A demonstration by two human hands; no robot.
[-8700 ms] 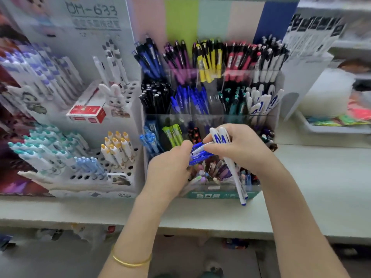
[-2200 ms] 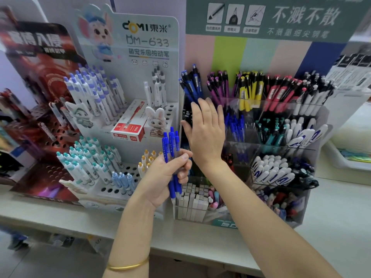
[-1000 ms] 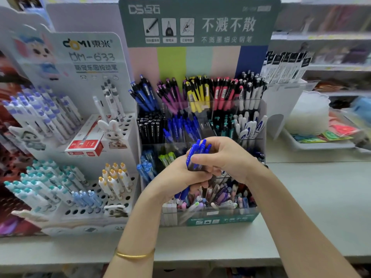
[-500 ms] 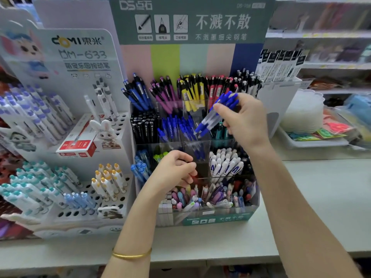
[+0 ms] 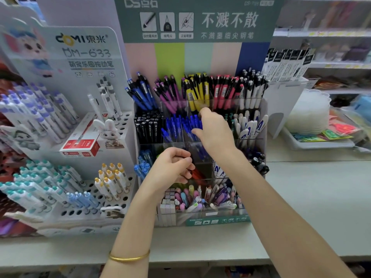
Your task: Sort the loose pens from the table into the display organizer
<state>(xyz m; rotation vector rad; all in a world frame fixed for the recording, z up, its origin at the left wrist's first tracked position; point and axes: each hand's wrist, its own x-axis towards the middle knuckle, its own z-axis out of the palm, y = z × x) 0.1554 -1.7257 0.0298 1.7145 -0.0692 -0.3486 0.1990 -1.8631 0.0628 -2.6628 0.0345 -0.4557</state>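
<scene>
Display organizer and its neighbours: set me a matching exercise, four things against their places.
Things:
1 yellow pens
2 black pens
3 red box
4 gold bangle

Places:
A on the left arm
B top row, middle compartment
C on the white perforated stand
D second row, leftmost compartment

Pairs: 1-B, 2-D, 3-C, 4-A

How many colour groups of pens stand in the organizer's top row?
5: blue pens far left, magenta pens next, yellow pens in the middle, red pens beside them, white pens far right. None appears hidden.
</scene>
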